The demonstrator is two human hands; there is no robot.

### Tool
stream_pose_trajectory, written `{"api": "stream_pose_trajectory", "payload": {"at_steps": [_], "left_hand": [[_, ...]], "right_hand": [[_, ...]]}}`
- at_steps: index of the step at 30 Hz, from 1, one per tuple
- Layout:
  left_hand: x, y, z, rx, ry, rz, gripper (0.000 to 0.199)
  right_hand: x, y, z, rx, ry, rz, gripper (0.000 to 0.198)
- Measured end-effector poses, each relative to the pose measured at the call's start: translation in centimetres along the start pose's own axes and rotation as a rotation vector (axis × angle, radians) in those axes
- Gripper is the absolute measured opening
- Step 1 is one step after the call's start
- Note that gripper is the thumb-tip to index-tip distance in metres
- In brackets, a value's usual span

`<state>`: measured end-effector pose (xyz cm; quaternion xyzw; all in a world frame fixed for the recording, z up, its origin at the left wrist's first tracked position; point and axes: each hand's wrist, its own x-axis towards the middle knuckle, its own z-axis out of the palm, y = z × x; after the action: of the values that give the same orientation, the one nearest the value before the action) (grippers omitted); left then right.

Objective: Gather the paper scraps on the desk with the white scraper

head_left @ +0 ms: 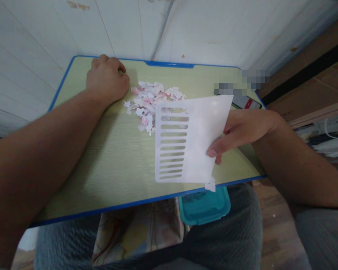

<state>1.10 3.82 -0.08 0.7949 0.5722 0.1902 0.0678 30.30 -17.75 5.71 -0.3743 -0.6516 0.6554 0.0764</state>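
My right hand (pixel 236 135) is closed on the right side of a flat white slotted plastic panel (pixel 201 131), with the thumb on its near face. The panel is held tilted above the table, its row of slots facing left. Behind its left edge lies a heap of torn paper scraps (pixel 149 99), white and pink, partly hidden by it. A small white piece (pixel 210 185) sticks out below the panel's lower corner. My left hand (pixel 108 77) rests on the far left of the table, beside the heap, fingers curled under; whatever they may hold is hidden.
The pale table (pixel 109 165) has a blue rim. A phone (pixel 246 102) lies at the back right, partly blurred out. Below the near edge, a teal plastic tray or lid (pixel 205 210) and a patterned cloth item (pixel 141 232) sit at my lap. A white wall borders the far side.
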Motion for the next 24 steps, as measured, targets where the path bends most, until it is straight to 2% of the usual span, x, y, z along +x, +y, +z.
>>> {"api": "stream_pose_trajectory", "payload": {"at_steps": [3,5,9,16,24], "left_hand": [[0.0,-0.1,0.0,0.044,0.008,0.026,0.046],[0.0,-0.1,0.0,0.086,0.019,0.031,0.047],[0.0,0.1,-0.1,0.100,0.007,0.012,0.047],[0.0,0.0,-0.2,0.076,-0.020,0.002,0.053],[0.2,-0.3,0.2,0.104,0.015,0.014,0.049]], "right_hand": [[0.0,0.6,-0.8,0.046,0.122,-0.012,0.017],[0.0,1.0,-1.3,0.052,0.146,-0.011,0.019],[0.2,0.9,-1.2,0.040,0.087,0.016,0.016],[0.2,-0.6,0.8,0.044,0.010,0.123,0.021],[0.0,-0.3,0.6,0.027,-0.056,0.118,0.020]]}}
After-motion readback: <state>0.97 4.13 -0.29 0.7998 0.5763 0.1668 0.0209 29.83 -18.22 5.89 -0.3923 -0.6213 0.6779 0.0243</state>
